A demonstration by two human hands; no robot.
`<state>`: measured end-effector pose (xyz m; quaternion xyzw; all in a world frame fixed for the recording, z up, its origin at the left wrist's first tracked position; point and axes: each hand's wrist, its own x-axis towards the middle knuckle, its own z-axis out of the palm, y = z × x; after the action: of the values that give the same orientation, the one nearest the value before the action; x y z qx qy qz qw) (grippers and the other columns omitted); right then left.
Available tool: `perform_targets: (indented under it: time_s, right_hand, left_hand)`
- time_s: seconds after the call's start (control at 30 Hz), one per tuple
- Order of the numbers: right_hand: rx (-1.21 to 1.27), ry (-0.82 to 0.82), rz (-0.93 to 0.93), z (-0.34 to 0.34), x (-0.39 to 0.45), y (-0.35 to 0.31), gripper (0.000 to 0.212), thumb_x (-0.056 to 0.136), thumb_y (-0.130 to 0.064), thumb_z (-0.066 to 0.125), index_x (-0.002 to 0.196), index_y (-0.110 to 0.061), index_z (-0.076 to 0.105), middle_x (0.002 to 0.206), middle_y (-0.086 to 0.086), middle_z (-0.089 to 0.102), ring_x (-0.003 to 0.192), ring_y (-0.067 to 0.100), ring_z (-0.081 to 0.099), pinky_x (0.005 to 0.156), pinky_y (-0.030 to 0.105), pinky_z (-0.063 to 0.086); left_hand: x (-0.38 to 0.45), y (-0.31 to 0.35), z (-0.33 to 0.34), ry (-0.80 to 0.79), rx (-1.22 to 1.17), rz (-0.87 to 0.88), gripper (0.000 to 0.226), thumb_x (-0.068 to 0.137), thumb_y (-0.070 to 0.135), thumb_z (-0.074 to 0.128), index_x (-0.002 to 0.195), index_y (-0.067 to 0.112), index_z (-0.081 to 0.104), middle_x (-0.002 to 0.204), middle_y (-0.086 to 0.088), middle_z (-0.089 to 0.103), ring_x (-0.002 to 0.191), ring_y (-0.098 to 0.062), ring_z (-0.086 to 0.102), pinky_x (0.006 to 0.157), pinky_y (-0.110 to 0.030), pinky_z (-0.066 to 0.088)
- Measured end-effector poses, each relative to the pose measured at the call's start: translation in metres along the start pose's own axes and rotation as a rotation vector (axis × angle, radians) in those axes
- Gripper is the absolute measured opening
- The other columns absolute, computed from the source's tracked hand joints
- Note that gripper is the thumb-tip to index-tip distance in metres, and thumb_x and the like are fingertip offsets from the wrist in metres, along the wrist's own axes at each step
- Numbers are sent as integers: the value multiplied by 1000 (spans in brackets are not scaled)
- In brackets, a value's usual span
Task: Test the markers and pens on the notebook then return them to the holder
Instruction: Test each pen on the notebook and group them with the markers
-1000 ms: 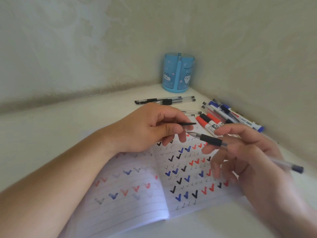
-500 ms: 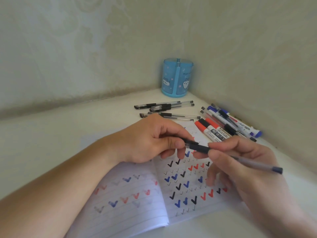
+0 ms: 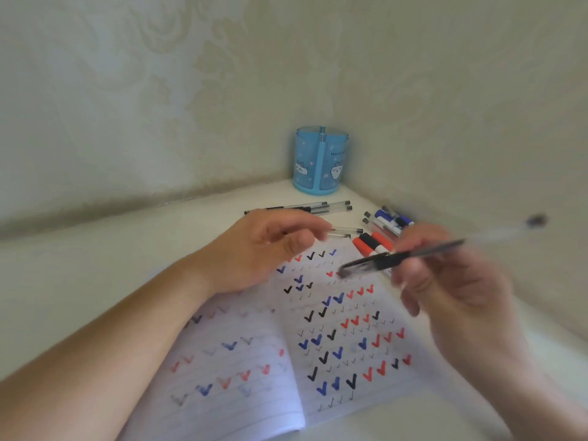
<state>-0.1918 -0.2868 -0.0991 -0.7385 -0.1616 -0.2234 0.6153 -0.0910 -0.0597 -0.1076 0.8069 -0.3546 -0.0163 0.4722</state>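
Pale wallpaper corners the desk, where the blue holder (image 3: pixel 321 160) waits at the back corner while the right hand (image 3: pixel 445 281) pinches a capped pen (image 3: pixel 375 262) above the notebook (image 3: pixel 318 345), the left hand (image 3: pixel 264 249) loosely curled, empty, probably just released.

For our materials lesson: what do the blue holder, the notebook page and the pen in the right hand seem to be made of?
Blue holder: likely translucent glossy plastic; light passes through its walls.
Notebook: matte ruled paper; ink ticks show through faintly on the left page.
Pen in the right hand: probably plastic with a dark grip; blurred.
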Motion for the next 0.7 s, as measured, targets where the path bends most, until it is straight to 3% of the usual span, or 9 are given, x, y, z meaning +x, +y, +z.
perform_targets:
  time_s: [0.07,0.1,0.17,0.23,0.43,0.6,0.7]
  right_hand:
    - [-165,2,-30,-16,12,2,8,96,-32,53,91,-35,57,100,-9,70,68,9,60,52,25,47]
    - [-344,7,-21,-25,20,1,11,97,-29,48,91,-36,54,95,-8,71,68,13,61,56,30,50]
    - [-785,2,11,-42,39,4,6,93,-37,48,92,-34,53,75,-10,70,65,22,61,60,37,51]
    - [-1051,14,77,-53,54,11,19,88,-49,50,94,-32,57,67,-16,64,63,22,61,59,37,52]
    - [-1322,-126,305,-59,66,41,23,85,-61,53,91,-40,62,76,-10,64,67,18,57,55,25,47]
    - [-1325,-65,300,-61,67,54,26,84,-62,51,89,-39,63,76,-11,63,73,21,60,62,30,51]
    - [-1276,28,209,-60,66,46,35,82,-63,45,83,-35,65,69,-14,60,66,18,59,58,31,51]
  left_hand:
    - [2,-14,-5,196,385,-64,37,86,47,65,118,29,66,119,14,64,113,-9,57,101,-30,44]
    - [3,-20,-7,228,510,-117,34,87,38,68,120,27,65,123,12,62,117,-13,54,105,-31,40]
    - [6,-31,-9,261,573,-219,33,86,29,70,119,24,66,120,7,64,114,-18,53,102,-33,38]
    - [8,-39,-13,320,576,-274,29,84,28,72,113,25,69,109,5,67,105,-23,56,96,-39,43]
    - [12,-46,-17,350,627,-343,19,82,35,73,100,29,73,98,4,63,101,-23,52,92,-41,44]
    - [15,-50,-21,358,606,-334,4,84,29,72,86,29,75,90,2,65,95,-26,58,87,-43,46]
    - [12,-46,-29,425,574,-284,9,88,22,68,90,22,77,90,3,69,85,-19,59,81,-33,46]
